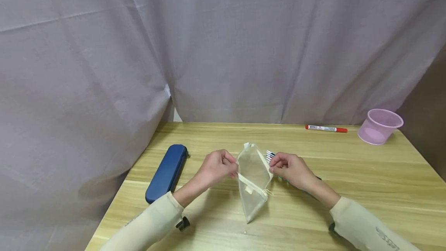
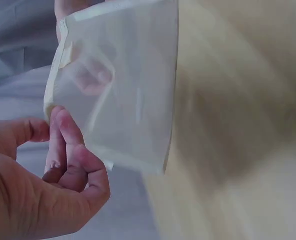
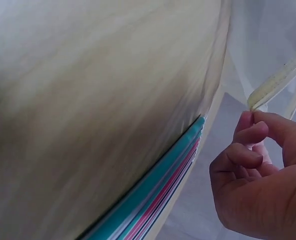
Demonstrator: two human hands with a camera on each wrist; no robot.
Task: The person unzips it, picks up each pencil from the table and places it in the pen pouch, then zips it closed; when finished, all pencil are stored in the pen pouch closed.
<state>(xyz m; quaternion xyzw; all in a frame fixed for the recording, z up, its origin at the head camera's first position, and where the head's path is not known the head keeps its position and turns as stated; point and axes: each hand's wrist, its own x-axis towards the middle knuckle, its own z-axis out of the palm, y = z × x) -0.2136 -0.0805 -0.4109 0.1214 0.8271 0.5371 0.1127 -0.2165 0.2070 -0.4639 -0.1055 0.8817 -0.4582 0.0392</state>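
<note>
A see-through mesh zipper pouch with cream edging is held above the table, its mouth spread wide. My left hand pinches one side of the mouth between thumb and fingers; the left wrist view shows the pouch stretching away from those fingertips. On the opposite side, my right hand pinches the zipper edge. Partly hidden under the right hand lies a bundle of pens or similar slim sticks. In the right wrist view, long teal and pink striped items lie beside that hand.
A dark blue zip case lies left of the left hand. Along the back edge is a red-and-white marker, with a pink plastic cup-like bin at the back right. A grey curtain hangs behind the wooden table.
</note>
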